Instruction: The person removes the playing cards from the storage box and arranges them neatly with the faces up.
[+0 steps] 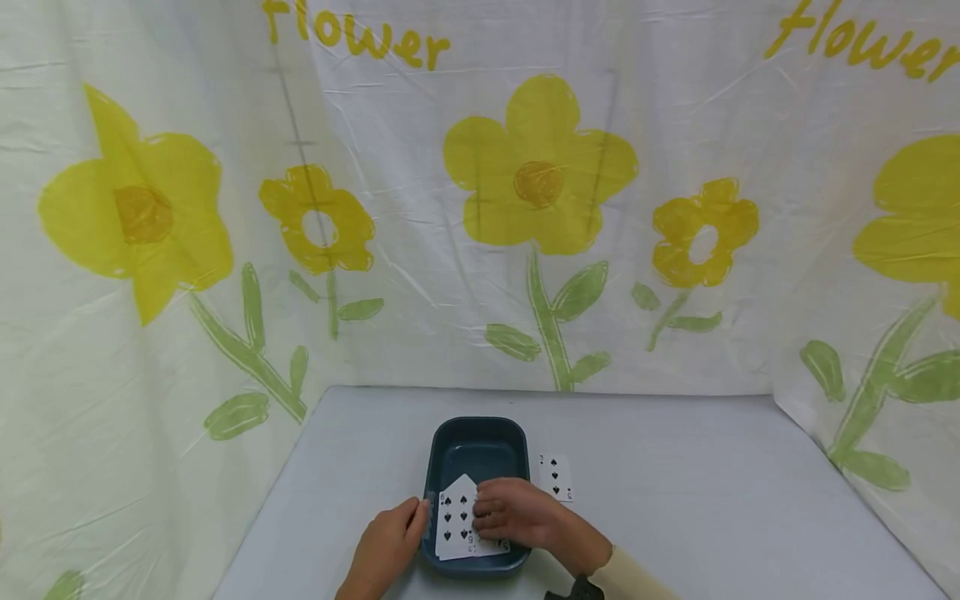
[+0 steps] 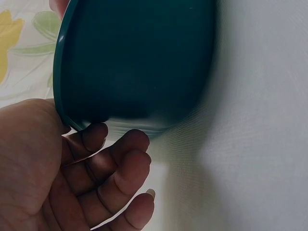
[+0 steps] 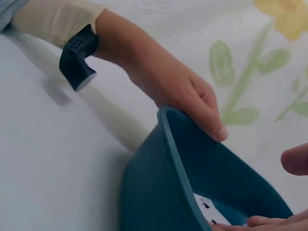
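A dark teal plastic bin [image 1: 476, 569] stands on the table in front of me. My left hand [image 1: 388, 537] holds its left rim, thumb over the edge and fingers along the outside, as the left wrist view shows from below. Several playing cards [image 1: 453, 542] of spades lie fanned and overlapping in the bin's near part; a six of spades is on top. Over these cards is my right hand [image 1: 517, 512], its fingers pointing left and covering part of them. In the right wrist view, the right fingertips [image 3: 269, 221] are close by a card [image 3: 207, 206] inside the bin.
A three of spades [image 1: 555, 477] lies face up on the table just right of the bin. The table [image 1: 675, 467] is light grey. A flower-printed curtain [image 1: 420, 325] hangs behind it and along both sides.
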Available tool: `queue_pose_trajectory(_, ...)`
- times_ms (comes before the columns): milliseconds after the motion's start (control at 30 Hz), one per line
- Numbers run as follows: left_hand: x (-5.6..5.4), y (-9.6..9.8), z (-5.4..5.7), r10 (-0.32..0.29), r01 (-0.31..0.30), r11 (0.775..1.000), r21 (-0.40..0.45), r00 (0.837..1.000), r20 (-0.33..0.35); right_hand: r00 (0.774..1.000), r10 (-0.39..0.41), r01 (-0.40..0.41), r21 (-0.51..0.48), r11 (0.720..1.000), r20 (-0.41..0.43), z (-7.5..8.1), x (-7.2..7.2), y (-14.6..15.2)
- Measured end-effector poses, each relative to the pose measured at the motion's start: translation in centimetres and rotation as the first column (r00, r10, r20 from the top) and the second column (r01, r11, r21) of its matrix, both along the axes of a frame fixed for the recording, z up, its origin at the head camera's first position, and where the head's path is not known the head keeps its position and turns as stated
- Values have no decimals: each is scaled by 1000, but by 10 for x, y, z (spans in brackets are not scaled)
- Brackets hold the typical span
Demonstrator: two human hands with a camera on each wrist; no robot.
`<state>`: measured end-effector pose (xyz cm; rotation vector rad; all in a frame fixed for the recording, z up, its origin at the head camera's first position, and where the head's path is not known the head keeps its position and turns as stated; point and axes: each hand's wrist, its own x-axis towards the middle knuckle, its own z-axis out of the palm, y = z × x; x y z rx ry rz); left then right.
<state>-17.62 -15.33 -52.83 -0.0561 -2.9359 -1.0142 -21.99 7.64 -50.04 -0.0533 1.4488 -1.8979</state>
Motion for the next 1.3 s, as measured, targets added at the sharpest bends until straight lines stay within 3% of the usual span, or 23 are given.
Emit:
queue_pose_trajectory(1067,0,0,3,12,-12,1000,-3,1000,-5,996,-85,85,40,996,12,-7,-2,-12)
queue_pose_trajectory(1300,-1,0,0,10,-10,1000,1,1000,-5,986,-163,162,32,986,38,-6,-1,-13)
